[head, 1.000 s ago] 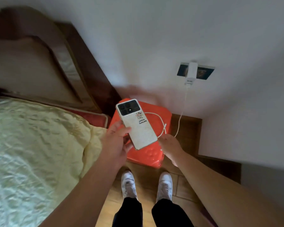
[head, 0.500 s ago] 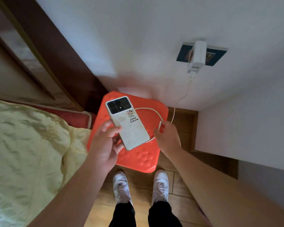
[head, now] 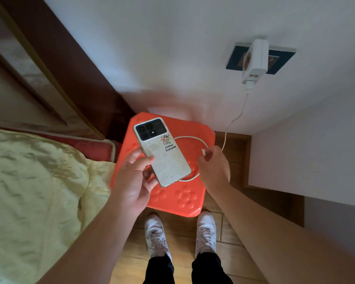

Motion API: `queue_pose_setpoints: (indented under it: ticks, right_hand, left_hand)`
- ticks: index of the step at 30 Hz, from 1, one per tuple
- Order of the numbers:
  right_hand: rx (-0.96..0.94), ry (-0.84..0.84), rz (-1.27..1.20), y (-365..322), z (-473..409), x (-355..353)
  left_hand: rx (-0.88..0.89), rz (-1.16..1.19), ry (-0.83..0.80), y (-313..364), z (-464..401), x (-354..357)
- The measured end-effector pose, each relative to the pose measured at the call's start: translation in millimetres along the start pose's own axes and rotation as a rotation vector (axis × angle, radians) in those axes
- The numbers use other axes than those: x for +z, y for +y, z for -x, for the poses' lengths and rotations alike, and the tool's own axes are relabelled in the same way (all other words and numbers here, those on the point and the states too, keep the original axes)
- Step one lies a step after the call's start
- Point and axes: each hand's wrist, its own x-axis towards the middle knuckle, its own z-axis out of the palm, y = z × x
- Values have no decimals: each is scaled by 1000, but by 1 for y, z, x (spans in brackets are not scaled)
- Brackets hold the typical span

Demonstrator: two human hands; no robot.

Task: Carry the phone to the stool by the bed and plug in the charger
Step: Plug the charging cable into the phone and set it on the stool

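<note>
Gripped in the left hand (head: 131, 179), the phone (head: 162, 151) is held back-up above the stool (head: 184, 199), the thumb across its near left edge and the fingers under it. Its camera end points away toward the wall (head: 172, 48) and its near end sticks out past the hand to the right, free of the palm. It hangs over the stool's middle and left part; whether it touches the seat cannot be told.

Just right of the phone, the right hand (head: 213, 169) pinches the cable (head: 234, 117) near its plug (head: 203, 151), whose tip points up and away. Plug and phone are apart, with a strip of orange seat between them. From the hand the cable loops on the seat, passes behind the phone and shows again under its near end. Another stretch rises from the hand up the wall to the charger (head: 254, 60), which sits in the socket (head: 281, 64).

The stool stands in a corner. A dark headboard (head: 74, 64) and the bed (head: 35, 191) close its left side, the bed's edge just beside the seat. The wall lies along its far edge. On the right a strip of wood floor (head: 236, 152) separates it from a pale side wall (head: 307, 156). The near edge of the seat is bare, and two white shoes (head: 205, 228) stand right against it on the floor.
</note>
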Motion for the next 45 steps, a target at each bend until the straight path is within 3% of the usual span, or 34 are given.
queue_pose_setpoints:
  ticks: [6, 10, 14, 23, 33, 45]
  right_hand:
    - [36, -120, -423, -31, 36, -29]
    - [220, -436, -813, -56, 57, -57]
    - [242, -635, -961, -76, 69, -77]
    - [95, -716, -776, -111, 90, -92]
    - [129, -726, -667, -132, 107, -80]
    - [134, -730, -600, -127, 95, -85]
  left_hand:
    - [32, 49, 10, 22, 9, -1]
    - [73, 69, 0, 47, 18, -1]
    - [102, 89, -13, 65, 30, 0]
    - [141, 131, -68, 87, 46, 5]
    - [130, 193, -53, 88, 55, 7]
    - [151, 26, -33, 86, 48, 13]
